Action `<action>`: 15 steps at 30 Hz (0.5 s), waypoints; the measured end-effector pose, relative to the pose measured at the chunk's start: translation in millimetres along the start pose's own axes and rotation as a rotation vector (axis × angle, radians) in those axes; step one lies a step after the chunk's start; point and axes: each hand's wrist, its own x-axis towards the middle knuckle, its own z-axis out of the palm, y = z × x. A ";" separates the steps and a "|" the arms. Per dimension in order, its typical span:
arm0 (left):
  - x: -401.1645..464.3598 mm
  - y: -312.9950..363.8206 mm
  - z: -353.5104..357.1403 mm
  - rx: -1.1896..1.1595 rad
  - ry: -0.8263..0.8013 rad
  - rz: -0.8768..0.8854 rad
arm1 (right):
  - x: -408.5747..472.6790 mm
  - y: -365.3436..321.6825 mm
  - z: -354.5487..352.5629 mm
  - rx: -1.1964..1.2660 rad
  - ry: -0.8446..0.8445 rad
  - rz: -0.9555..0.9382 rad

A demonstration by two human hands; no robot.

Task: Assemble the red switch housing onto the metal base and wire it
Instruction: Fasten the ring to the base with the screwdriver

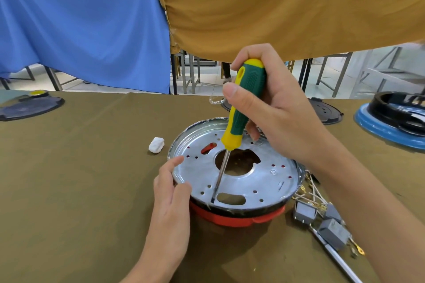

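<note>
A screw is judged to be driven: the screwdriver [243, 108] is gripped by the right hand [273, 108], its tip at the metal base [264, 174] steadied by the spread left hand [171, 193] over the red switch housing [236, 218]; steady downward turning pressure is called for next.

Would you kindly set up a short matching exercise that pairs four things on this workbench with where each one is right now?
Things:
1. screwdriver
2. left hand
3. white wad
4. grey blocks with wires

Places:
A. lying on the cloth left of the metal plate
B. lying on the cloth right of the plate
C. gripped in the right hand
D. resting on the plate's left rim

Pairs: 1-C, 2-D, 3-A, 4-B
</note>
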 end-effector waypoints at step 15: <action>1.0 1.3 1.6 -0.040 0.014 0.016 | -1.8 -14.2 4.1 -0.056 -0.100 -0.106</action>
